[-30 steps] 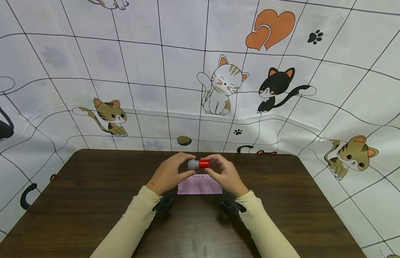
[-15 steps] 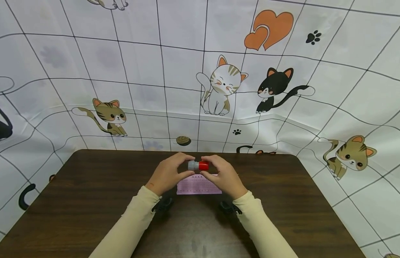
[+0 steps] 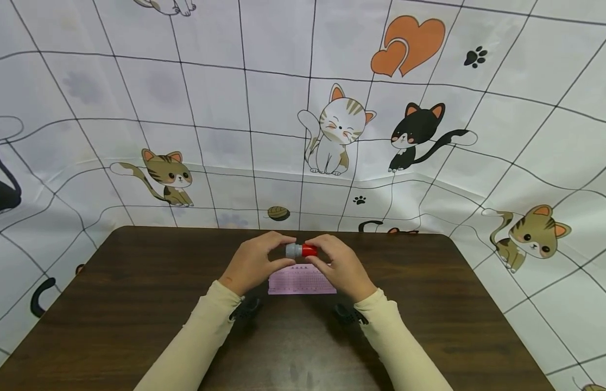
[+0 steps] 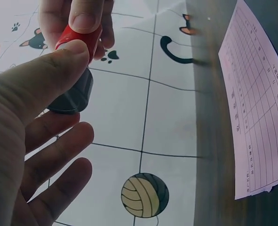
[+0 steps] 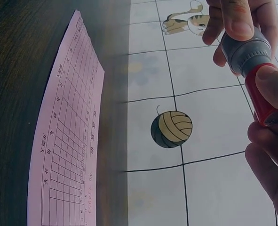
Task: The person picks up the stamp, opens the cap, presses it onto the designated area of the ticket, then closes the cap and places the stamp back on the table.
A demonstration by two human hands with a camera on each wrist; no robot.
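Grey-and-red cylinder [image 3: 301,250] held up near the pink slip [image 3: 302,279]

Fingers of the left hand [image 3: 256,262] pinch its grey end, ridged at the neck; those of the right hand [image 3: 344,264] clamp the glossy red end. Dark wood-grain tabletop [image 3: 137,304] runs wide either side of the slip, its straight far edge beyond, then creased cat-printed sheeting [image 3: 278,152]

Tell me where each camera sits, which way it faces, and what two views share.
Head: worn on the head, facing forward and down; shows the left hand, right hand, both sleeves, the table and the cat-print backdrop.
Left wrist: worn on that wrist, facing the backdrop; left hand large at left, part of the right hand at the top.
Right wrist: worn on that wrist, facing the backdrop; right hand at the right edge, left hand above it.
Shared: both wrist views show the red-and-grey object, pink slip and printed ball.
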